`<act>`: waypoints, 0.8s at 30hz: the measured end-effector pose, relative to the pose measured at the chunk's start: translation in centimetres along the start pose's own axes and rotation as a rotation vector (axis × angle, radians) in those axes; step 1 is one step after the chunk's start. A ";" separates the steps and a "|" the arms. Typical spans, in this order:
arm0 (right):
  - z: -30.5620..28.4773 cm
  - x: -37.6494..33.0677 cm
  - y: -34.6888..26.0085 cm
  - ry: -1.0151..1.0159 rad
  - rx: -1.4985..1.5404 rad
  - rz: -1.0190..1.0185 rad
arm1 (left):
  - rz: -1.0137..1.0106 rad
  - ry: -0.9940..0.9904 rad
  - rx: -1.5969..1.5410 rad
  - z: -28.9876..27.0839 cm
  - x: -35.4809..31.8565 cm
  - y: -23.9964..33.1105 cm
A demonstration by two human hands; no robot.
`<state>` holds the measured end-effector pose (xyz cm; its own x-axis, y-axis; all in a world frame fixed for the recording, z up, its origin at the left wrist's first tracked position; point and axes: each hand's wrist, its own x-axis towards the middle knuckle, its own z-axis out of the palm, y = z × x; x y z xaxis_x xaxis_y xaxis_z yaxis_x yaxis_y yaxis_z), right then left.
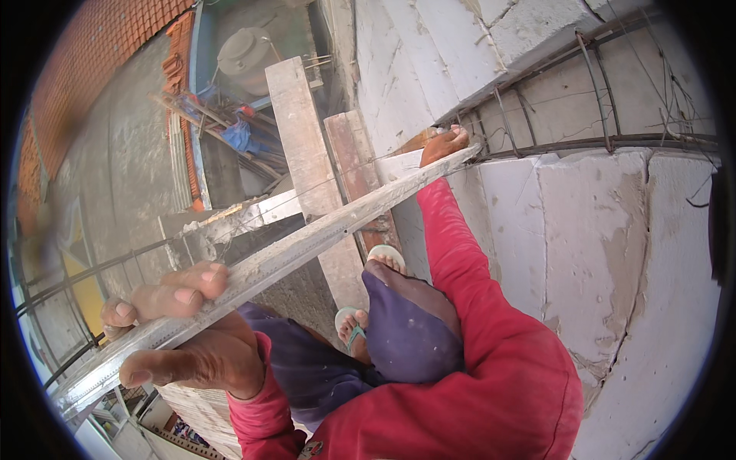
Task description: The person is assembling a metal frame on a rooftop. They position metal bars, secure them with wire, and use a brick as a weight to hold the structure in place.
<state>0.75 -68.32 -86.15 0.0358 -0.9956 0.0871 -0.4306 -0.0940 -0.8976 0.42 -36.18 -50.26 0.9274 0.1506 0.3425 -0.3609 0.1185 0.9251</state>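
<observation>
One round grey tank (247, 65) hid its contents; half-curled left hand (218, 356), closed right hand (443, 146) held one long grey bar (299, 249).

No legible txt, nos. or signs. Long bar (307, 244): row of tiny marks (261, 277) along side, too sm. to read. Roundish patch (311, 450) on red top (445, 414), nr lower edge of view: design unclear.

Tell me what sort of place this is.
Probably a building site, judging by the bare block wall, the exposed steel bars beside it, and the rough planks underfoot.
</observation>
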 end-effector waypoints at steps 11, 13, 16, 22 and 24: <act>0.3 -0.2 -0.8 -0.018 -0.205 -0.162 | -0.007 -0.062 -0.094 -0.7 0.2 -0.3; 0.3 -0.5 -1.6 -0.011 -0.032 -0.009 | 0.004 -0.083 -0.069 -0.7 0.3 -0.3; -0.3 -2.5 -4.4 0.004 0.052 0.067 | 0.012 -0.057 -0.069 -0.9 0.0 -0.4; -2.1 -3.0 1.5 -0.204 -0.429 -0.548 | -0.013 -0.048 -0.059 -1.0 -0.1 -0.7; -2.1 -2.4 2.0 -0.242 -0.576 -0.621 | -0.031 -0.037 -0.065 -1.2 -0.2 -0.9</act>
<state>-2.08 -66.14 -87.27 0.5763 -0.7455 0.3347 -0.6554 -0.6663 -0.3557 0.47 -35.08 -51.37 0.9406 0.1101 0.3211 -0.3369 0.1864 0.9229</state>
